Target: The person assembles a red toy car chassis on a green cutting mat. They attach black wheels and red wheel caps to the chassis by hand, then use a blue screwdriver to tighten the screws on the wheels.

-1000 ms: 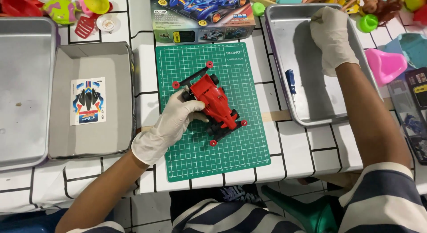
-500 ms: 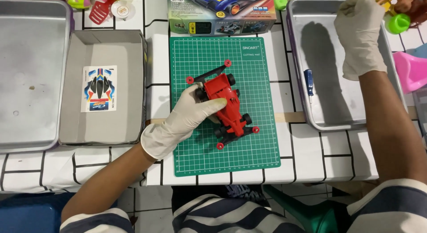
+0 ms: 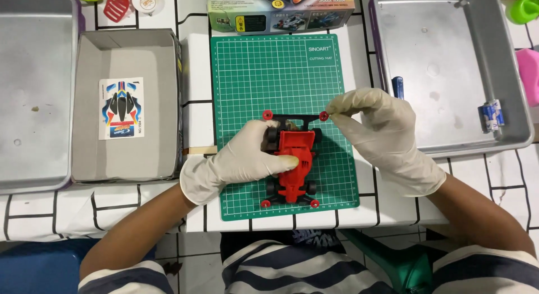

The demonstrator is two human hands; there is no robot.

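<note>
Red toy car (image 3: pixel 294 169) lying lengthwise on the lower middle of the green cutting mat (image 3: pixel 252 75), nose toward the far edge, rear rollers just inside the mat's near border. Pinned from the left by the gloved left hand (image 3: pixel 241 159), fingers curled over the body and thumb pressed on its top. Pinched at the front right roller (image 3: pixel 324 115) by the gloved right hand (image 3: pixel 382 134), thumb and forefinger closed together on it. Upper half of the mat bare (plenty of room there). Printed kit box (image 3: pixel 281 10) touching the mat's far edge. Open cardboard box (image 3: pixel 126 103) with a sticker sheet (image 3: pixel 121 108) just left of the mat. Metal tray (image 3: pixel 449 69) just right, holding a small battery (image 3: pixel 490 115); blue-handled screwdriver (image 3: pixel 397 87) at its left wall.
</note>
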